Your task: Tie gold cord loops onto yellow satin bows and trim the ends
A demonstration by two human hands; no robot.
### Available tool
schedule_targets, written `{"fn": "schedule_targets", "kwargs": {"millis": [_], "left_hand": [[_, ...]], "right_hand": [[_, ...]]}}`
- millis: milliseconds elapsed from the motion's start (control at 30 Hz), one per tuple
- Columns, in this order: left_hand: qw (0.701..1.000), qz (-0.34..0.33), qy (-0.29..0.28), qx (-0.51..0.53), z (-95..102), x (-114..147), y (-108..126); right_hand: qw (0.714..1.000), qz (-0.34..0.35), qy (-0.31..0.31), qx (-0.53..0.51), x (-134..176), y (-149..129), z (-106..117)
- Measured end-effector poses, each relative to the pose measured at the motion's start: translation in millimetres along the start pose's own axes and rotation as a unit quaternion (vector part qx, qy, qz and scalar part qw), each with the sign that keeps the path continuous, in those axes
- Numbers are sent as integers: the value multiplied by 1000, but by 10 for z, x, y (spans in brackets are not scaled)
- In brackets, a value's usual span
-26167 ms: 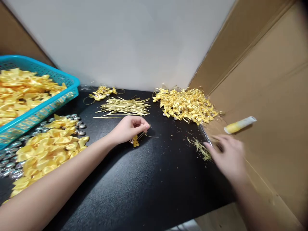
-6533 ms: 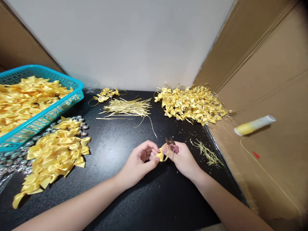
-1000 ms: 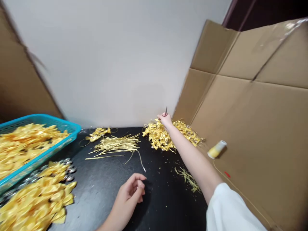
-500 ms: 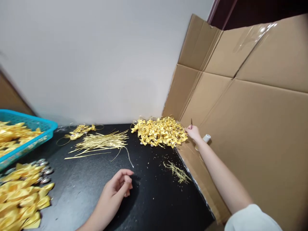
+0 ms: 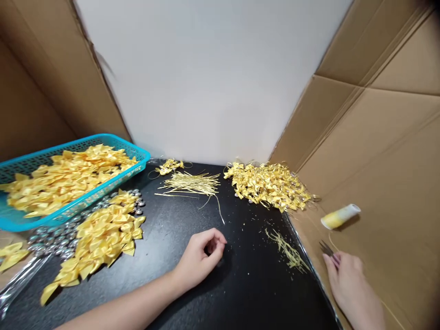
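Note:
My left hand (image 5: 202, 256) hovers over the middle of the black table, thumb and fingertips curled together in a loose ring with nothing showing between them. At the right, over the cardboard, my right hand (image 5: 352, 282) grips a small pair of thread snips (image 5: 329, 252) with dark blades pointing away and a purplish handle. Just beyond it lies a white and yellow spool of cord (image 5: 340, 216). A sheaf of gold cord pieces (image 5: 192, 183) lies ahead of my left hand. Between the hands sits a tangle of short cord scraps (image 5: 288, 251).
Finished-looking gold bows with loops (image 5: 270, 183) are heaped at the back right. On the left, a blue basket (image 5: 140, 160) holds yellow ribbon bows; more bows (image 5: 99, 233) and silvery bells or beads (image 5: 57, 238) lie beside it. Cardboard panels (image 5: 388, 151) wall both sides.
The view has swung left, showing more of the basket. My right hand has come back from beside the bow heap toward me with the snips. My left hand stays low over the table.

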State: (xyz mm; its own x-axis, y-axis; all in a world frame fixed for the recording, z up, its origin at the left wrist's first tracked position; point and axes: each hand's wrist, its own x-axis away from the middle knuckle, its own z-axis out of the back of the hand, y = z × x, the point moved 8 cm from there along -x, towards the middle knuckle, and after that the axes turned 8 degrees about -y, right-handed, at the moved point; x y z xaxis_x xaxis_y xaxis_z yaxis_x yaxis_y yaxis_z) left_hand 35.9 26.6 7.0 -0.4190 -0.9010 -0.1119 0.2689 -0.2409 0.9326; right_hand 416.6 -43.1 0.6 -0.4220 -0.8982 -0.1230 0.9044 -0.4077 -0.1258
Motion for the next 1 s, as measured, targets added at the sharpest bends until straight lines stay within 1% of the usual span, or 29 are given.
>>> {"fn": "schedule_targets", "kwargs": {"millis": [67,133,167,200,233,267,300,333,367,400,433,500,533,600,667,733,833,933,1000], "left_hand": [[999,-14,11,-31,19,6,47],[998,-25,17,-49,26,8,75],[998,-30,18,-55,25,7,82],[997,-34,18,-59,21,5,86],[997,-39,17,-62,15,2,90],[997,-45,15,-63,5,-1,94],[997,-53,11,-62,-7,-3,102],[996,-62,6,-60,-19,-3,114],[996,-73,1,-57,-31,0,129],[995,-82,-5,-54,-41,5,145],[994,-91,-9,-52,-48,14,160],[994,-101,-14,-48,-54,37,177],[994,-102,-15,-47,-55,48,178],[994,-102,-17,-39,-55,65,172],[994,-101,-21,-29,-62,70,158],[994,-101,-25,-20,-69,62,146],[995,-98,-29,-7,-74,42,136],[994,-103,-31,-1,-73,43,160],[994,-110,-17,-21,-45,57,190]], "right_hand": [[998,30,23,40,75,115,-68],[995,49,43,73,55,138,-46],[993,54,57,85,21,92,12],[992,60,74,89,-20,-10,102],[989,86,92,73,-60,-197,210],[984,137,103,40,-92,-472,320],[973,207,106,-7,-108,-823,422],[951,288,97,-56,-103,-1229,506],[924,366,70,-87,-84,-1665,545],[894,440,21,-88,-49,-2118,518],[866,494,-27,-65,-14,-2544,449],[823,559,-102,-2,27,-3255,248],[808,577,-120,7,22,-3532,169],[790,597,-140,9,-26,-3931,24],[776,608,-168,8,-85,-4141,-113],[764,614,-198,-1,-130,-4209,-217],[757,610,-232,-32,-164,-4179,-300],[763,591,-247,-87,-198,-4107,-317],[771,568,-252,-138,-243,-4045,-290]]}}
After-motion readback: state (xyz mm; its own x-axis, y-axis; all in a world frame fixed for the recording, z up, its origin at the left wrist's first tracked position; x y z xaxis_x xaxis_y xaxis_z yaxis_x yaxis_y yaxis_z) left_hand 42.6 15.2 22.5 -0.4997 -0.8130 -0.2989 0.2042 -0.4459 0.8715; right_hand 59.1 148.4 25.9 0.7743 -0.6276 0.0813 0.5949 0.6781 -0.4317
